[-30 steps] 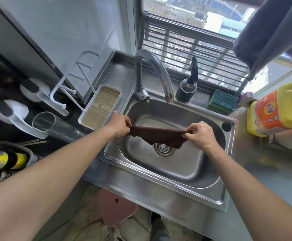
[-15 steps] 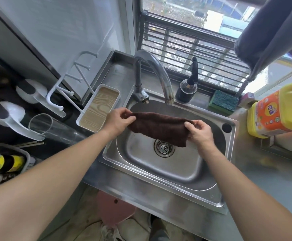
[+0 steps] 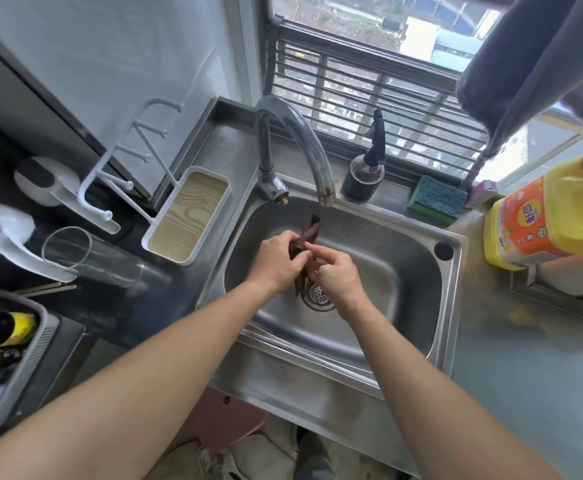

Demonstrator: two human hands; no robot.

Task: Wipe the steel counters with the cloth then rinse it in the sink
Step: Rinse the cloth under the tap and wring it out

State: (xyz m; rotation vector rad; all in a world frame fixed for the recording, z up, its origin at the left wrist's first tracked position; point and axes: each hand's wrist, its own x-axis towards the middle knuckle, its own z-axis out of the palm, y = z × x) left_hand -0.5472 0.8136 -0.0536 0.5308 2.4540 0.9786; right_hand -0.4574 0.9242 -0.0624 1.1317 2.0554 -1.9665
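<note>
Both hands meet over the sink (image 3: 404,233), left hand (image 3: 276,259) and right hand (image 3: 335,277) gripping the bunched brown cloth (image 3: 309,233) between them. It's right above the drain (image 3: 319,295), just below the faucet (image 3: 304,140) spout.

One cam, on my head, wide-angle, aimed fwd & down into the sink (image 3: 449,306) from close above; my forearms run in from the frame bottom.
</note>
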